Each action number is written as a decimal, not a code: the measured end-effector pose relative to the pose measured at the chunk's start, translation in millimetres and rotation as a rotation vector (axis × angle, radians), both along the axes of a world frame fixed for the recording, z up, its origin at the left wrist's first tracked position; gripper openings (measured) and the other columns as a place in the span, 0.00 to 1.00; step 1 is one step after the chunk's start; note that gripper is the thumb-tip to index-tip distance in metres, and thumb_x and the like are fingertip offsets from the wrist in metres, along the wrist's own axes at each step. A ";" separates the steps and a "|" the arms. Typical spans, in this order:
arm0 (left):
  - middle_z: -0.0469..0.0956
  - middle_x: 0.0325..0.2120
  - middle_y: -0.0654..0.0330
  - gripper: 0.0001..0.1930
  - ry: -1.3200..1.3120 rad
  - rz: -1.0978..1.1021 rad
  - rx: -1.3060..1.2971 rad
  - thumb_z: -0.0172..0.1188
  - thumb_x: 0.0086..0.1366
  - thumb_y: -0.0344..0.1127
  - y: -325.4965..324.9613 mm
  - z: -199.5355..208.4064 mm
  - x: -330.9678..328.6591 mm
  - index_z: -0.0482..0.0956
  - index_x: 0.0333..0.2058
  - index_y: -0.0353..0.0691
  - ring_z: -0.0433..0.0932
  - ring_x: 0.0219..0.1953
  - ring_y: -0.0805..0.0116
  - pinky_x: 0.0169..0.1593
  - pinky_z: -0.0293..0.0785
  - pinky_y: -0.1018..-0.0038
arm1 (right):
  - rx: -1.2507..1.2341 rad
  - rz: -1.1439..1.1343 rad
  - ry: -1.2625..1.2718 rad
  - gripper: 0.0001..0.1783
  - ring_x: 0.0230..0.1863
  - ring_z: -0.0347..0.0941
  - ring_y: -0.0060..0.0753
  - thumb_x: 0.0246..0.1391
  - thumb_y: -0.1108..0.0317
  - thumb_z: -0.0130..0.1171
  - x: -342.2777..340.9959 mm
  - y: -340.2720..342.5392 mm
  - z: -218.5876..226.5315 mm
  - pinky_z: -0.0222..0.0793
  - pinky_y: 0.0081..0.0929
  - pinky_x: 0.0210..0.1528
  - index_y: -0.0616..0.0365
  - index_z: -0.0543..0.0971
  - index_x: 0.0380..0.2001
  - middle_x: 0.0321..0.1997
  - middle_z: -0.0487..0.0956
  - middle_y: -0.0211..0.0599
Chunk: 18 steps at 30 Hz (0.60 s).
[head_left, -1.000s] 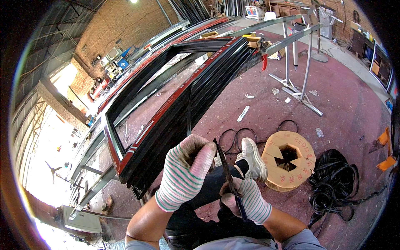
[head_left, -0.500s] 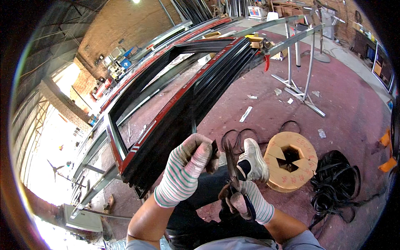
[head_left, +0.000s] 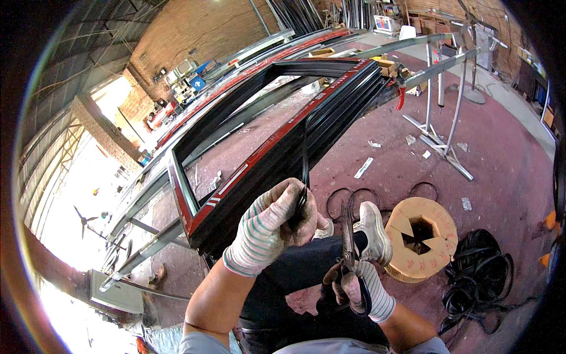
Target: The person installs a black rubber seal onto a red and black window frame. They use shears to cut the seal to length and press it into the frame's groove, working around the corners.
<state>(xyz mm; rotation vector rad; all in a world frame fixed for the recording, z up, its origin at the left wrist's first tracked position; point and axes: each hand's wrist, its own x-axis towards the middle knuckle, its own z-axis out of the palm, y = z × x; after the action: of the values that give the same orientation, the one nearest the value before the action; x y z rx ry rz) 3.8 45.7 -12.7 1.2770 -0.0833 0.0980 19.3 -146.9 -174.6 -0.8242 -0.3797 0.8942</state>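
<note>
My left hand (head_left: pixel 262 230), in a white glove with green stripes, is closed around a thin black rubber strip (head_left: pixel 305 158). The strip runs up from my fingers against the side of a stack of black and red window frames (head_left: pixel 259 154). To the right and lower, my right hand (head_left: pixel 370 290), gloved the same way, grips a pair of dark metal scissors (head_left: pixel 348 245) with the blades pointing up. The blades stand apart from the strip; whether they are parted is hard to make out.
A round cardboard-coloured spool (head_left: pixel 407 262) lies on the red floor beside my shoe (head_left: pixel 372 233). Right of it is a heap of black strip (head_left: pixel 480 265). Metal rails (head_left: pixel 144 251) carry the frames, and a red-handled clamp (head_left: pixel 401 97) hangs at their far corner.
The scene has shifted right in the view. My left hand has turned, bunching the strip's end in its fingers. The scissors have moved a little away from it.
</note>
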 end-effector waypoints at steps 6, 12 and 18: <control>0.75 0.27 0.63 0.15 -0.025 0.011 -0.014 0.52 0.76 0.48 -0.8 3.3 -2.9 0.73 0.40 0.41 0.74 0.24 0.74 0.41 0.78 0.72 | -0.010 -0.021 -0.132 0.21 0.19 0.75 0.28 0.63 0.58 0.62 -2.6 1.8 -8.3 0.71 0.23 0.16 0.72 0.78 0.40 0.28 0.81 0.46; 0.74 0.24 0.63 0.16 -0.059 0.080 0.106 0.52 0.76 0.49 -2.1 5.1 -8.0 0.74 0.38 0.41 0.73 0.24 0.73 0.41 0.77 0.69 | -0.105 0.012 -0.222 0.26 0.18 0.75 0.31 0.65 0.52 0.55 0.2 2.8 -1.6 0.73 0.26 0.16 0.71 0.79 0.39 0.28 0.81 0.46; 0.78 0.29 0.63 0.15 -0.020 0.137 0.234 0.55 0.75 0.46 -3.0 10.3 -20.4 0.76 0.40 0.39 0.76 0.29 0.75 0.37 0.75 0.76 | -0.030 -0.054 0.002 0.31 0.16 0.74 0.32 0.65 0.46 0.51 -2.3 15.8 -7.2 0.70 0.26 0.14 0.71 0.79 0.37 0.22 0.78 0.44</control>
<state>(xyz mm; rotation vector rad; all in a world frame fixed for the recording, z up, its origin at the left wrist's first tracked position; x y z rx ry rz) -16.6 42.6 -2.4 1.5150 -0.0246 0.2240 16.9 -131.0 -181.8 -0.8575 -0.3412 0.8522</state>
